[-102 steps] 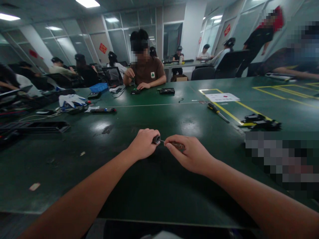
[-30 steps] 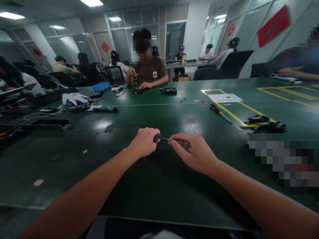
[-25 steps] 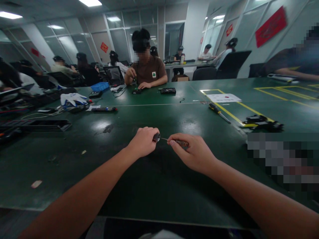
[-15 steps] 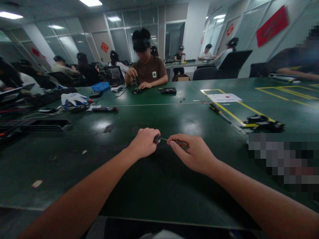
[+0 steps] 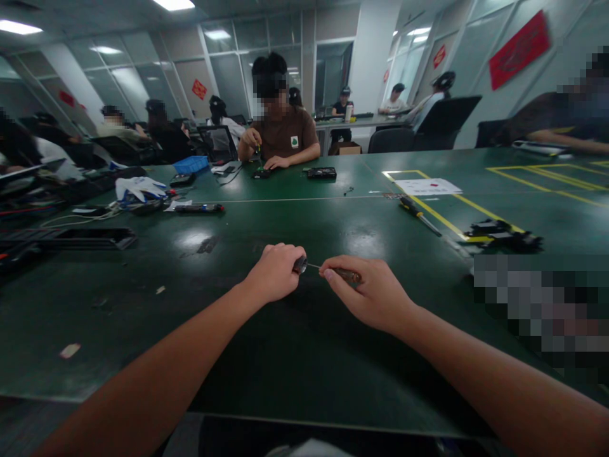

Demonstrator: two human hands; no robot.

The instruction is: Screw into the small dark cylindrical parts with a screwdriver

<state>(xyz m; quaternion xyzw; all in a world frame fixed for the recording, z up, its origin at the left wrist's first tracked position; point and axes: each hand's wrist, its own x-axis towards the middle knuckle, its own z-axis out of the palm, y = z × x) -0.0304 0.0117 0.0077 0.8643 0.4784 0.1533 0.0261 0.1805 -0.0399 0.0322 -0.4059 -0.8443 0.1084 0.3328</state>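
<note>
My left hand (image 5: 276,271) is closed around a dark cylindrical part (image 5: 300,264), whose round, shiny end sticks out toward the right. Most of that part is hidden by the fingers. In my right hand (image 5: 368,289) is a screwdriver (image 5: 351,275) with a translucent brownish handle, gripped between thumb and fingers. Its thin metal shaft points left and reaches the end of the dark part. Whether the tip sits in a screw is too small to tell. Both hands are just above the green table (image 5: 304,368).
A yellow-black screwdriver (image 5: 421,217) and black parts (image 5: 504,236) lie to the right, near a white paper sheet (image 5: 428,186). On the left are white-blue gloves (image 5: 143,191), a black tool (image 5: 197,208) and a long black casing (image 5: 95,238). A co-worker (image 5: 280,130) sits opposite.
My hands, the dark part and the screwdriver stay almost exactly in place. Across the table, the co-worker's raised hand and tool shift only slightly.
</note>
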